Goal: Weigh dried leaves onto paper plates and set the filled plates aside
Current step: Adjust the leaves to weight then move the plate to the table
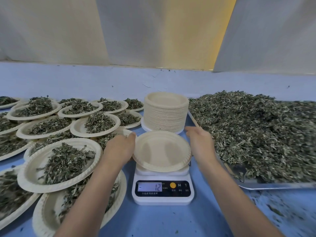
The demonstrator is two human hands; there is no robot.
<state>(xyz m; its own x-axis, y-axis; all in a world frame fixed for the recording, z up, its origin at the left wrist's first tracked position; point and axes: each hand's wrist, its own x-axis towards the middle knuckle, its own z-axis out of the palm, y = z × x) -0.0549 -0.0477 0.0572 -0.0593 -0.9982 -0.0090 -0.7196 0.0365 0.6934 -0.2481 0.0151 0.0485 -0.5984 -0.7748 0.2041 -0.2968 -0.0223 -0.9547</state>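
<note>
The left hand (pixel 119 147) is holding the left rim of the empty plate (pixel 161 151). Its thumb is lying along the edge and its fingers are hidden beneath. The right hand (pixel 200 142) is lying against the opposite rim with fingers straight and relaxed, gripping nothing. Whether it is actually touching the rim is hard to tell.

The plate is sitting slightly tilted on top of the scale (pixel 162 190), whose display is showing a minus sign and 12. No leaves are lying on this plate.

Just behind the scale, a tall stack of spare plates (pixel 165 113) is standing. To the right of the scale, a metal tray (pixel 273 185) is carrying a deep heap of dried leaves (pixel 256 134). To the left of the scale, many filled plates (pixel 59 161) are overlapping one another across the blue table (pixel 213 211).

Judging from this, the job is well under way. A good number of portions are already weighed and set aside, but the tall stack and the full tray suggest plenty is left. For this plate, the filling, weighing and moving aside are all yet to be done.
</note>
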